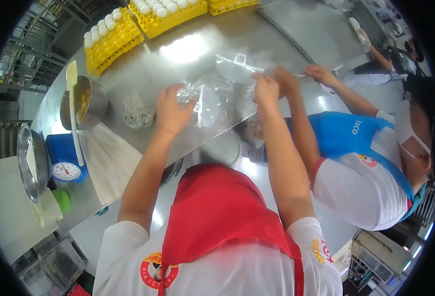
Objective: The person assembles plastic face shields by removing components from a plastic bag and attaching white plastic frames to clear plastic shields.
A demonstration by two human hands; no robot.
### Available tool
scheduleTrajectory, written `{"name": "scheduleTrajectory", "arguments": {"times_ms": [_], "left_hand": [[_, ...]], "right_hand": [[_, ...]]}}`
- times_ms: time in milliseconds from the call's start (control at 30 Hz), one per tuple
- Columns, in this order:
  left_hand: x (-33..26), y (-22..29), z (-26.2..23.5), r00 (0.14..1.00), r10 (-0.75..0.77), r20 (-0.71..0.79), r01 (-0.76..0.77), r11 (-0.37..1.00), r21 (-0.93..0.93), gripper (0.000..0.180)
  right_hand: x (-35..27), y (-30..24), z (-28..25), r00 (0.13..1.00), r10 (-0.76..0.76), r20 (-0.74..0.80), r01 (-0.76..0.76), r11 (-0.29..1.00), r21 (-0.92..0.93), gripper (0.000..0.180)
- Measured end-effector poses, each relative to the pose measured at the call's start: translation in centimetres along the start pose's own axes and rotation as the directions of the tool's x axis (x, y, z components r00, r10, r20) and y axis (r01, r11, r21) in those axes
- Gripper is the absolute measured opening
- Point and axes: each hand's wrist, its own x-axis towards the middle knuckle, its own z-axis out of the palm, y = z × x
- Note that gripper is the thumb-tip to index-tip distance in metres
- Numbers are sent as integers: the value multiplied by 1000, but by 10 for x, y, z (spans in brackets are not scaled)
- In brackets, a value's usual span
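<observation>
Clear bag (219,101) lies near the worktop's (165,69) front edge. Left hand (174,111) – fingers parted, at its left side; right hand (266,91) – cannot tell whether it grips. Probably light, limp, slippery; best held by its stiffer-looking white strip (200,106).

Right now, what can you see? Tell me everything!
Table: one, silver, middle
Plastic bags: two, clear, over table
Crumpled cloth: one, whitish, beside bags
Egg trays: at least three stacks, yellow, far edge
Eggs: many, white, in trays
Pot: one, silver, left side
Spatula: one, cream, across pot
Scale: one, blue, near pot
Flat cloth: one, beige, beside scale
Bowl: one, silver, far left
Green item: one, green, below bowl
Racks: several, grey, upper left
Co-worker: one, blue and white, right
Other people: some, white clothes, upper right
Apron: one, red, bottom middle
Left fingers: one set, bare, at nearer bag
Right fingers: one set, bare, by farther bag
</observation>
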Motion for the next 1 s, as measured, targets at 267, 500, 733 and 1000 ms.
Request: {"name": "scheduleTrajectory", "arguments": {"times_ms": [267,500,733,1000], "left_hand": [[-9,-12,11,984,-13,177,-2,997,83,56],[-4,-7,47,957,-169,236,173,985,5,45],[-12,-19,54,947,-262,183,293,941,-169,35],[-33,52,-32,987,-156,35,141,741,-656,28]], "right_hand": [[6,11,33,997,-26,-69,24,999,-22,29],[14,28,40,999,-27,37,32,987,-155,32],[9,54,31,924,-382,17,352,830,-432,34],[-132,-34,1,831,-365,420,514,794,-326,34]]}}
